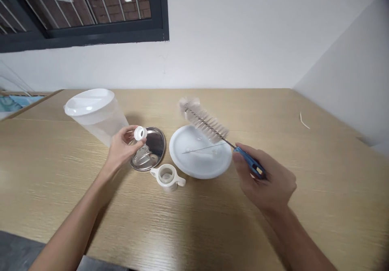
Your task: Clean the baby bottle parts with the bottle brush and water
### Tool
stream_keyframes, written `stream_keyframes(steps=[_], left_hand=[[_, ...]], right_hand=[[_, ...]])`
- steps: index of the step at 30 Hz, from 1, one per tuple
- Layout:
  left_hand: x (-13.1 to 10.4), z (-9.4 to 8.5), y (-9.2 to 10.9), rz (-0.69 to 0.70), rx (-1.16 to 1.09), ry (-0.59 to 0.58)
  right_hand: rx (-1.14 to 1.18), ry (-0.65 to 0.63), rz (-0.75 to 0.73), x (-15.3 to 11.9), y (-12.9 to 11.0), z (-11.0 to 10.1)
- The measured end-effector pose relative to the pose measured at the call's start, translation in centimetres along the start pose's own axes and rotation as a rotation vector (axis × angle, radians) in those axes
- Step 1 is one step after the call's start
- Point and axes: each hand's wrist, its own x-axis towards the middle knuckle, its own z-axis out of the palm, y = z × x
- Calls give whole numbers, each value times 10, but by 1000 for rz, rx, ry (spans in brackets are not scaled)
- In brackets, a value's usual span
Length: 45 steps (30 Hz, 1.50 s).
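My left hand [123, 143] pinches a small white plastic screw ring [140, 133], its opening facing me, above a shiny metal tray [158, 144]. Clear plastic pieces [142, 157] lie on that tray. In my right hand [267, 177] is a bottle brush [206, 125], gripped by its blue handle, with its pale bristles pointing up and left. Below the bristles stands a white bowl [199, 171] with whitish liquid in it. A thin straight wire [203, 148] crosses over the bowl; whether it touches my right hand I cannot tell. Between tray and bowl sits a white two-handled holder [167, 177].
A translucent pitcher [103, 121] with a white lid stands behind my left hand. Far right on the wooden table [334, 190] lies a short pale strip [304, 121]. A white wall and a dark-framed window [106, 33] rise behind the table.
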Motion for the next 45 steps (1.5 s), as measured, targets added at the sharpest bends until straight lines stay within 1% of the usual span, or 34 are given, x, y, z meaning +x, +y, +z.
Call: stream_keyframes(steps=[3, 6, 8, 11, 15, 20, 24, 27, 30, 32, 35, 37, 39, 40, 44, 45], left_hand=[[14, 1, 7, -18, 190, -59], [30, 3, 10, 10, 477, -148], [40, 6, 9, 19, 650, -216], [49, 10, 4, 12, 791, -285], [55, 15, -1, -15, 890, -301], [57, 20, -4, -37, 983, -307], [58, 22, -7, -48, 1044, -285], [58, 21, -4, -33, 1062, -285], [53, 22, 8, 41, 1051, -266], [47, 26, 23, 126, 1023, -244], [34, 40, 51, 287, 934, -277], [26, 54, 69, 437, 798, -343], [20, 70, 84, 516, 730, -414], [18, 78, 89, 544, 700, -479], [14, 111, 104, 569, 589, -885], [14, 118, 106, 585, 576, -962]], right_hand=[[22, 14, 17, -1, 0, 2], [43, 20, 31, -3, 0, 3], [51, 5, 43, -4, 0, 3], [72, -4, 51, -4, -1, 2], [105, -3, 55, -5, -3, 1], [118, 5, 41, -3, -3, 2], [97, 7, 38, -2, -4, 2], [87, 12, 57, -2, -3, 1], [70, 26, 90, 0, -2, -2], [42, 49, 141, 1, -1, -3], [9, 127, 286, 3, 1, -3], [31, 199, 406, 5, 3, -2], [73, 263, 517, 7, 6, -1], [95, 289, 563, 8, 8, 0], [162, 338, 672, 13, 14, 1], [172, 341, 682, 13, 15, 1]])
